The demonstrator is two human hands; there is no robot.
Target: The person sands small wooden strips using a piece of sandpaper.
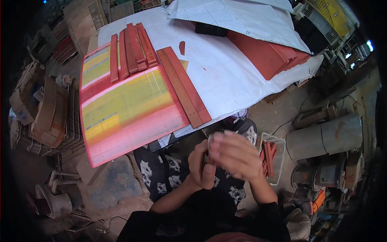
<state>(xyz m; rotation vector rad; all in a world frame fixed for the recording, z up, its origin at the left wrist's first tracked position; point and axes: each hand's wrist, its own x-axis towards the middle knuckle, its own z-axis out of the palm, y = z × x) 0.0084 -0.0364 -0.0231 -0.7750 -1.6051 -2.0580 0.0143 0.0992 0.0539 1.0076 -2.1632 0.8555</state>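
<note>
My left hand (200, 164) is raised above my lap, its fingers curled. Whatever lies inside them is hidden or too small to name. Close against it, my right hand (236, 155) crosses over the fingertips and is smeared by motion. Both hands are just below the near edge of the table, nearest to two long reddish-brown wooden strips (183, 86) lying side by side. Left of these is a yellow, pink and red painted board (133, 105). Several shorter red strips (131, 48) rest across its far part.
White sheeting (225, 76) covers the table. Stacked red panels (266, 56) lie partly under a gridded white sheet (225, 18). A pale plastic basket (281, 161) with red strips stands right of my legs. Cardboard boxes (50, 113) are at left, a grey cylinder (326, 137) at right.
</note>
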